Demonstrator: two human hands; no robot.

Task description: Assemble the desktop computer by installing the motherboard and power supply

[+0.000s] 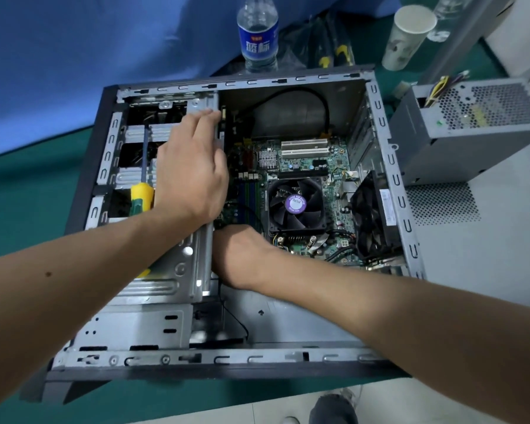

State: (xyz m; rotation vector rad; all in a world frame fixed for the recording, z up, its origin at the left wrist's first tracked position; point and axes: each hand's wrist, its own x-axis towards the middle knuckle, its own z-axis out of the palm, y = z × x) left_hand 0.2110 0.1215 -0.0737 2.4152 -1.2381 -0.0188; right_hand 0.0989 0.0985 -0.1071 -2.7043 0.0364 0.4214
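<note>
The open computer case lies on its side on the green table. The green motherboard with its black CPU fan sits inside. The grey power supply stands outside the case at the right. My left hand rests with straight fingers on the edge of the metal drive cage. My right hand reaches down at the motherboard's near left corner, its fingers hidden beneath the cage edge. A screwdriver with a yellow-green handle lies on the drive cage, beside my left hand.
A water bottle and a paper cup stand behind the case. Black bagged items lie between them. A rear case fan sits at the motherboard's right. A blue cloth hangs at the back left.
</note>
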